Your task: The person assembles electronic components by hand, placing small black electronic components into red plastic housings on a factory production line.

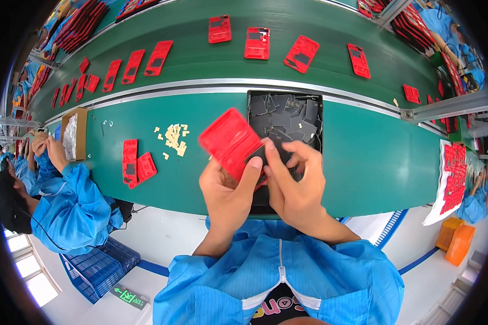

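Observation:
My left hand (pixel 228 187) grips a red plastic shell (pixel 230 138), tilted above the table, with the thumb across its near side. My right hand (pixel 295 184) is drawn up close beside it, fingers bent together at the shell's right edge. Between the two hands a small dark piece (pixel 256 154) shows against the red, pinched at the right fingertips; the fingers partly hide it. Just behind and below my right hand stands a black tray (pixel 321 122) heaped with thin dark grey square pieces (pixel 279 116).
Left on the green table lie red shells (pixel 130 162) and a cream pile of small pieces (pixel 174 136). Beyond the metal rail (pixel 200 85), more red shells (pixel 257 43) lie on a green belt. A co-worker (pixel 73 206) sits at left near a cardboard box (pixel 81 132). A metal post (pixel 450 106) crosses at right.

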{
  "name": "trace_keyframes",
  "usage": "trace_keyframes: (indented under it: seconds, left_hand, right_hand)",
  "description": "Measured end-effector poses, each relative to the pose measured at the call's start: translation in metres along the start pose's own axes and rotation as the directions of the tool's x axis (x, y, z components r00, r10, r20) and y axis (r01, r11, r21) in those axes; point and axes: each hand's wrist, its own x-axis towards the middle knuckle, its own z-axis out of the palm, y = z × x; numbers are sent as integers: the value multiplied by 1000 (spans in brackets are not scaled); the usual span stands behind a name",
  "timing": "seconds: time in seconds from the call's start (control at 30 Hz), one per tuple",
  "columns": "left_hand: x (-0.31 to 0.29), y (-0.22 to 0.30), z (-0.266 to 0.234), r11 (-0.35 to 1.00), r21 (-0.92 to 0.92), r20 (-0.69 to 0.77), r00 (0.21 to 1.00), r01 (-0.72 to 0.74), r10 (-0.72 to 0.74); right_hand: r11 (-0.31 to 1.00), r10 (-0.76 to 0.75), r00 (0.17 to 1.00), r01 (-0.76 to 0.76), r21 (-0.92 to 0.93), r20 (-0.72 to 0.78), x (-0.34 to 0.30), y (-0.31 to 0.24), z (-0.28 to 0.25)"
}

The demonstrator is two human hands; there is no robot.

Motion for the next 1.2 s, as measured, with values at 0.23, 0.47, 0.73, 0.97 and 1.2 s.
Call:
trace_keyframes:
  seconds: [0.23, 0.47, 0.73, 0.97, 1.2]
  left_hand:
    - [-8, 13, 6, 996, -91, 129, 992, 18, -6]
    - [-4, 7, 5, 989, -149, 157, 987, -22, 45]
    - [-4, 5, 3, 995, -97, 148, 989, 12, 3]
    - [-4, 9, 8, 987, -158, 24, 999, 35, -31]
    - [-5, 5, 14, 999, -40, 18, 1000, -13, 13]
  right_hand:
    - [966, 78, 996, -68, 249, -30, -3, 3, -4]
    - [813, 223, 975, -185, 552, -2, -1, -6, -1]
    - [899, 129, 992, -113, 424, -11, 0, -4, -4]
    - [981, -57, 993, 36, 191, 104, 7, -8, -12]
    - [443, 507, 832, -475, 760, 225, -2, -12, -3]
